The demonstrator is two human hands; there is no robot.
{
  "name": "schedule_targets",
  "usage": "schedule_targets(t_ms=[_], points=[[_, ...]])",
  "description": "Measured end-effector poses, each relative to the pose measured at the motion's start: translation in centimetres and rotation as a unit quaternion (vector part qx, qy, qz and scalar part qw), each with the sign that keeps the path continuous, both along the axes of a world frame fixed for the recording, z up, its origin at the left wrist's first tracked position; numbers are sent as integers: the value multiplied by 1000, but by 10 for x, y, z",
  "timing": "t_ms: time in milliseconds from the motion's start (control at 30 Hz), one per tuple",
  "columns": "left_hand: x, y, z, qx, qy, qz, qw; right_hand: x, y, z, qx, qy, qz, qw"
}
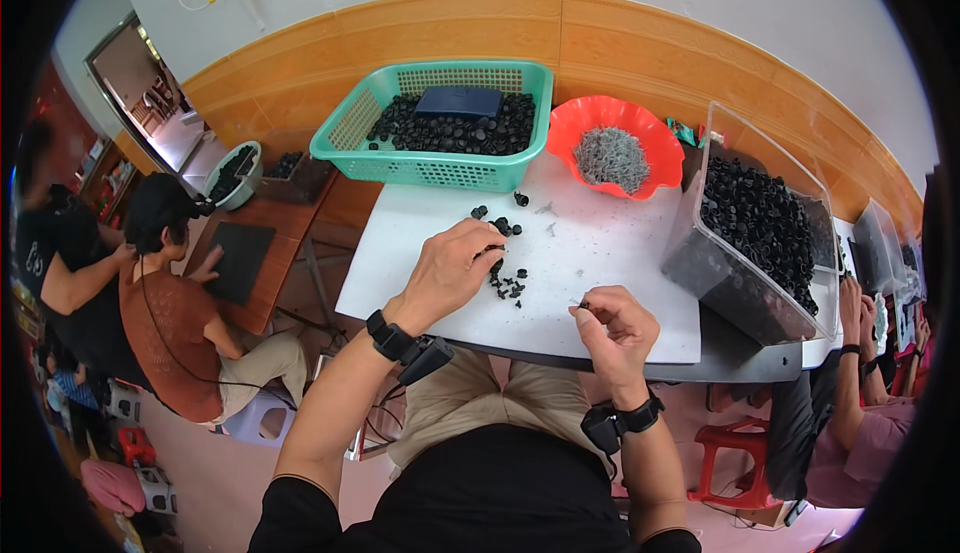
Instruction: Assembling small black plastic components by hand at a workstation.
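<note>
My left hand (455, 268) reaches over a small pile of black plastic parts (508, 281) on the white tabletop (400, 223). Its fingers are bent and closed at the pile; what lies between the fingertips is hidden. To the right, just above the table's near edge, my right hand (618, 331) pinches a small black plastic part (584, 305) between thumb and fingers. A thin light-coloured pin seems to stick out of that part. Several thin metal pins (546, 210) lie loose beyond the pile. Each wrist wears a black strapped device.
A green basket (430, 170) of black caps holds a dark blue box (459, 103). Beside it stand a red bowl (664, 175) of metal pins and a see-through bin (716, 288) full of black parts. People sit left and right; a red stool (735, 463) stands at right.
</note>
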State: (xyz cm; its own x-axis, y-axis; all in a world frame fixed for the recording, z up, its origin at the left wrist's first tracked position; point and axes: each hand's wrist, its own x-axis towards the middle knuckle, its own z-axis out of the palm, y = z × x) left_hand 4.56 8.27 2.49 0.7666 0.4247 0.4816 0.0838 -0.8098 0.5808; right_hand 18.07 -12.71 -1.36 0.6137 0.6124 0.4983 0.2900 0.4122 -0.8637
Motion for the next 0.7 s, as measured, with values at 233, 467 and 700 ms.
schedule_targets(t_ms=[233,467,700], points=[[-4,2,-9,-86,-42,19,995,0,1,-1,-7,5,-4,1000],[-15,-8,-17,-249,-97,49,962,-2,0,3,-14,-3,-3,1000],[-26,-37,-13,-591,-203,-28,780,-5,2,3,11,46,17,999]])
